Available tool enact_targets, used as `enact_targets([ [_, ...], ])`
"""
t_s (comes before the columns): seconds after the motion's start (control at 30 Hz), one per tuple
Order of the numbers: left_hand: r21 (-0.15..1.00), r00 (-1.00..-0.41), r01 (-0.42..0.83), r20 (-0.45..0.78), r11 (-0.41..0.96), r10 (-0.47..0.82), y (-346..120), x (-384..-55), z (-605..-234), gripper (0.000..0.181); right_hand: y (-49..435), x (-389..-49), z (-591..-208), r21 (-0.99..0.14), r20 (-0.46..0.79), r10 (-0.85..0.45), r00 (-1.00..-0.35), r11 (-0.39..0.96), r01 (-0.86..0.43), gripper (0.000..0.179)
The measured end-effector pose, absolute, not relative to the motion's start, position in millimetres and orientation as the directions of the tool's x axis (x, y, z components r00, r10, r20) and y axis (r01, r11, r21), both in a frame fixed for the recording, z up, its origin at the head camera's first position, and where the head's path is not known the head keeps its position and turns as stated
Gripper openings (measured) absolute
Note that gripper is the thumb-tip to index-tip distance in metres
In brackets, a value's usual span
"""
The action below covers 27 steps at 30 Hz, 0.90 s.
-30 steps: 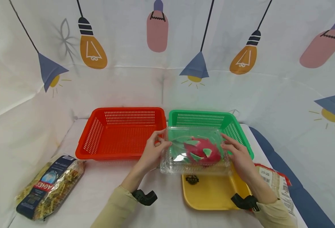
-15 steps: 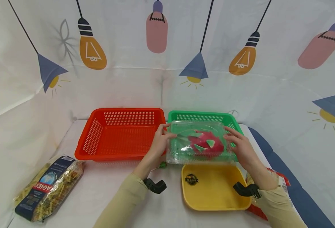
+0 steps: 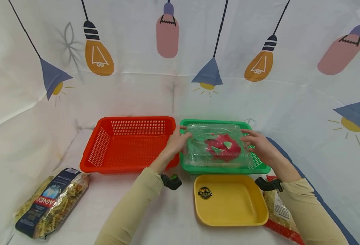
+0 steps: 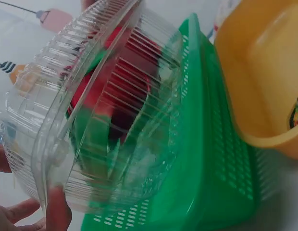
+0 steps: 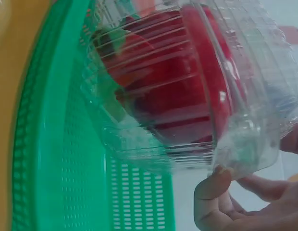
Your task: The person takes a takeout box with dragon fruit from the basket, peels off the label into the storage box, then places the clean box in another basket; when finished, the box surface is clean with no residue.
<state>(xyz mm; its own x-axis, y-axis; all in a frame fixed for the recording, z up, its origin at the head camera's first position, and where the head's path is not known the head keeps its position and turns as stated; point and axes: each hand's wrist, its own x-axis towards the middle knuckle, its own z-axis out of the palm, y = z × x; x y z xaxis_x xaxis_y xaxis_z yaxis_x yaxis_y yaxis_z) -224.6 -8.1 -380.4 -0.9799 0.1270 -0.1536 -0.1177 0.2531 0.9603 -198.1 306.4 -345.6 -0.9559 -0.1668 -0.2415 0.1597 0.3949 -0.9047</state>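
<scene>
A clear plastic clamshell box (image 3: 195,144) with a red dragon fruit (image 3: 224,148) inside is held over the green basket (image 3: 261,166). At its left end my left hand (image 3: 175,142) grips the rim, thumb nearest. My right hand (image 3: 262,148) pinches the opposite end; the right wrist view shows the thumb (image 5: 212,185) on the box's corner. In the left wrist view the closed box (image 4: 48,130) sits within the basket's outline, above its rim. Parts of both hands' fingers are hidden behind the box.
A red basket (image 3: 134,166) stands left of the green one. In front is a yellow tray (image 3: 229,197) with a dark sticker. An Agnesi pasta bag (image 3: 52,204) lies far left. A red-edged bag (image 3: 279,207) lies beside the tray, partly under my right forearm.
Both hands have moved the box forward and slightly right, from above the yellow tray's back edge to over the green basket, and lower. The tray now shows fully.
</scene>
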Motion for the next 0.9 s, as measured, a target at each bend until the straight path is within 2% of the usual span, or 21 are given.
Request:
enact_targets([
  [0.2, 0.908, -0.975, -0.124, -0.187, 0.4, 0.122, -2, -238, -382, 0.05, 313, -212, -345, -0.877, -0.272, -0.198, -0.942, 0.455, 0.157, 0.064],
  [0.43, 0.86, -0.956, -0.125, -0.237, 0.494, 0.172, 4, -245, -380, 0.046, 316, -225, -349, -0.811, -0.345, -0.212, -0.915, 0.558, 0.177, 0.065],
  [0.63, 0.763, -0.947, -0.062, -0.248, 0.643, 0.203, 9, -247, -381, 0.059, 321, -235, -356, -0.777, -0.398, -0.234, -0.887, 0.6, 0.19, 0.066],
  [0.7, 0.741, -0.942, -0.05, -0.258, 0.669, 0.216, 11, -247, -382, 0.063, 324, -238, -360, -0.766, -0.42, -0.238, -0.876, 0.611, 0.201, 0.065],
  [0.9, 0.711, -0.924, -0.017, -0.28, 0.703, 0.26, 17, -246, -381, 0.056, 328, -242, -370, -0.721, -0.47, -0.228, -0.853, 0.656, 0.222, 0.065],
])
